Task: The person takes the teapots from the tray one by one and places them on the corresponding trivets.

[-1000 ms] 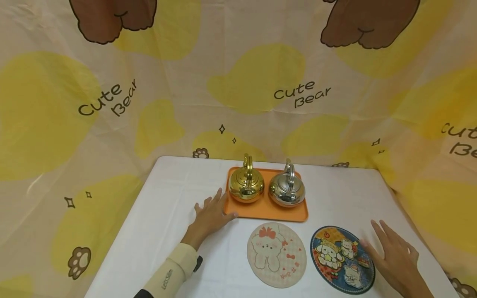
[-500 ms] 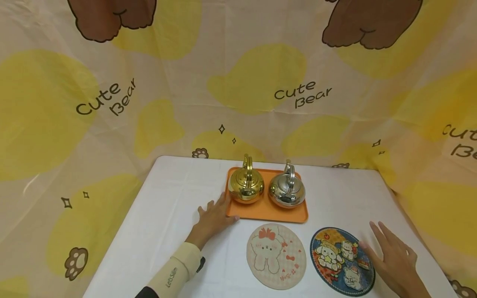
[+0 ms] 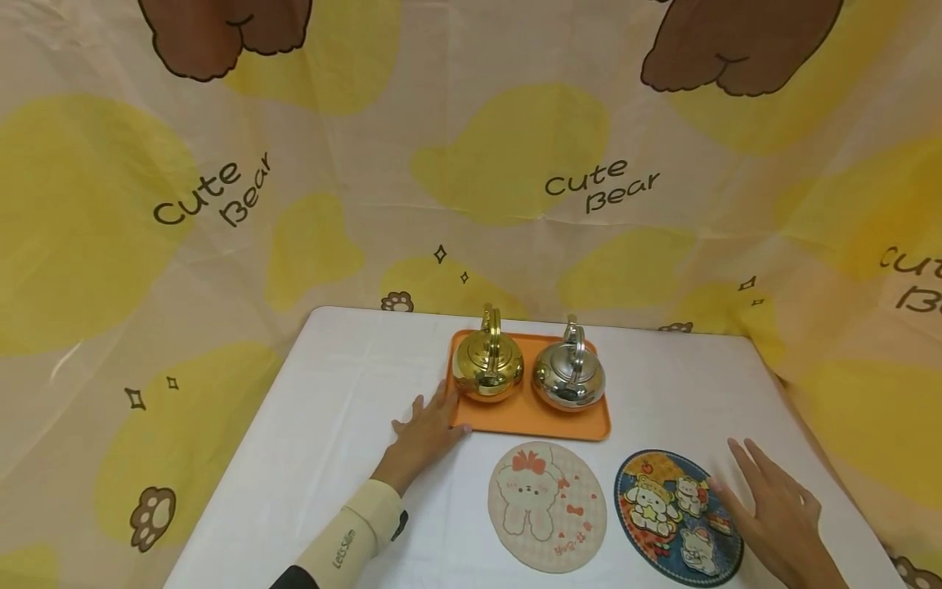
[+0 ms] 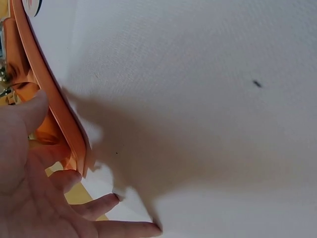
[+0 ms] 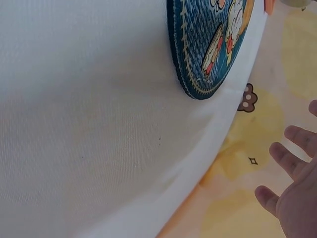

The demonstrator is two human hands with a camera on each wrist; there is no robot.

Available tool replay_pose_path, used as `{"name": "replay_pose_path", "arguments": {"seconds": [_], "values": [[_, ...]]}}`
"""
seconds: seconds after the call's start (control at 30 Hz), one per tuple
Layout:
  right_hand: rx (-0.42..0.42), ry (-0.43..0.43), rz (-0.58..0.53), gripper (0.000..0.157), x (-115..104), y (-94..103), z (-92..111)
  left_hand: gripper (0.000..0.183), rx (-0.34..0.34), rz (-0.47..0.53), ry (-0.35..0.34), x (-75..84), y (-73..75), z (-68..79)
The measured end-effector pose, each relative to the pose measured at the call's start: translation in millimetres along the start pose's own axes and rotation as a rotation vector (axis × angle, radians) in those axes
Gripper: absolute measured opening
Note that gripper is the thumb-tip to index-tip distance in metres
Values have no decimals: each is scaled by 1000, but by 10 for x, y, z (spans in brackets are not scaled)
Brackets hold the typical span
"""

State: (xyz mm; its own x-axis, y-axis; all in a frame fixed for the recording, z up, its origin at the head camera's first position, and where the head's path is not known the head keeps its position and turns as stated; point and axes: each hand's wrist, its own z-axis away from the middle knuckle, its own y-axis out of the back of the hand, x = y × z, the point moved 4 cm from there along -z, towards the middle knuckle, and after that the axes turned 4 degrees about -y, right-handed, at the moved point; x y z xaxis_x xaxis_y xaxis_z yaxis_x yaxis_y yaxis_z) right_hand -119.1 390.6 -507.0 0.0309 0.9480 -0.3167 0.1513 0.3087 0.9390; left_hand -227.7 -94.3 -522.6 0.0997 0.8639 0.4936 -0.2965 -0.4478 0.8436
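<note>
An orange tray (image 3: 527, 420) bears a gold teapot (image 3: 488, 366) on its left and a silver teapot (image 3: 569, 376) on its right, each with an upright looped handle. My left hand (image 3: 423, 438) is at the tray's front left corner, fingers spread along the left side and thumb at the front edge. In the left wrist view, the thumb (image 4: 37, 111) overlaps the tray's orange rim (image 4: 62, 106). My right hand (image 3: 782, 515) is held with fingers extended beside a round blue mat (image 3: 680, 515) with cartoon animals, holding nothing.
A round beige mat (image 3: 547, 507) with a cartoon bear lies in front of the tray, left of the blue one. Everything stands on a white-covered table (image 3: 346, 368). Behind it hangs a yellow and beige printed cloth (image 3: 500, 147).
My left hand has moved slightly right, up against the tray's corner. The right hand stays almost where it was. The tray, teapots and mats keep their places.
</note>
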Motion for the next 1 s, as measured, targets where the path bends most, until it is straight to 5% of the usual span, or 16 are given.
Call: {"name": "replay_pose_path", "arguments": {"seconds": [0.47, 0.77, 1.0], "values": [[20, 39, -57, 74, -171, -11, -51, 69, 9, -44, 6, -14, -41, 3], [-40, 75, -324, 74, -429, 51, -121, 68, -2, -35, 15, 9, -26, -7], [106, 69, -410, 75, -703, 173, -171, 67, 2, -36, 23, -6, -37, 6]]}}
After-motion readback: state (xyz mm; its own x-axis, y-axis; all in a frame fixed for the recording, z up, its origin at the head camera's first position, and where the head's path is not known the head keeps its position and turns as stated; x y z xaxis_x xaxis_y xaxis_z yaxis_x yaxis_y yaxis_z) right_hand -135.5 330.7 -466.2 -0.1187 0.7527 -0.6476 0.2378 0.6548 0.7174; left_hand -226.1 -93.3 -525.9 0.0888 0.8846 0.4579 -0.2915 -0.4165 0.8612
